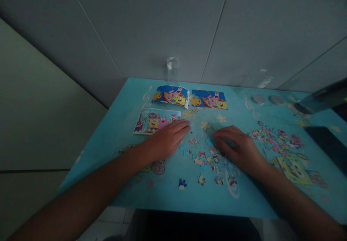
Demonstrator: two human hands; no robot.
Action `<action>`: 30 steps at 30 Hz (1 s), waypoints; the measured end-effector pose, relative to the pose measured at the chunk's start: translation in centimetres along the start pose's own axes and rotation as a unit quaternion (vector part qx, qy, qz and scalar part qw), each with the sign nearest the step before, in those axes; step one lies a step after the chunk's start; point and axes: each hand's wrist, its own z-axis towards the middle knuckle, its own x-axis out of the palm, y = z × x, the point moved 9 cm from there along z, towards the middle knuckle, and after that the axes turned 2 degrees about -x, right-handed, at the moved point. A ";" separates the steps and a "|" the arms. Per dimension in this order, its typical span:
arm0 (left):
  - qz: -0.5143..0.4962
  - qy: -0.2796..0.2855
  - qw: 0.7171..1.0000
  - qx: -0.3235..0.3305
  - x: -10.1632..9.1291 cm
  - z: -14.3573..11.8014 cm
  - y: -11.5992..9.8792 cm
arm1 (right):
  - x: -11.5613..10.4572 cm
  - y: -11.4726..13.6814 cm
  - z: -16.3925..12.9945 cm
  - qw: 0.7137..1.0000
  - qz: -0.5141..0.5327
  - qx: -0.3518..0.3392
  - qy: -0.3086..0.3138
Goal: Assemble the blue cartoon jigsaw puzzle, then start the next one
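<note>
My left hand (173,136) lies palm down, fingers stretched out and close together, over the right edge of a cartoon picture sheet (150,121). A tiny pale bit shows at its fingertips; its thumb is hidden. To the right, my right hand (240,147) is closed, thumb and forefinger brought together low over the table; what they pinch, if anything, is too dim to make out. Between and below the hands lie several loose jigsaw puzzle pieces (200,160). Nearer the front edge are a dark blue and white piece (182,184) and a few others (201,179).
Two blue cartoon pictures (171,95) (210,99) lie at the back of the turquoise table (97,161). A clear container (172,69) stands by the wall. At right are more puzzle pieces (279,140), two round lids (258,99), a dark flat object (326,143) and a transparent cylinder (322,98).
</note>
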 end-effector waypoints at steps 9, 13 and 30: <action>0.004 0.003 1.000 -0.004 0.0 0.0 -0.1 | 1.3 2.8 -0.3 0.992 0.050 -0.081 0.078; 0.001 0.013 1.000 -0.013 0.0 0.0 -0.1 | 3.4 6.0 -1.0 0.971 0.049 -0.173 0.160; 0.005 0.018 1.000 -0.019 0.1 0.1 -0.1 | 4.9 5.9 -0.5 0.986 -0.019 -0.108 0.124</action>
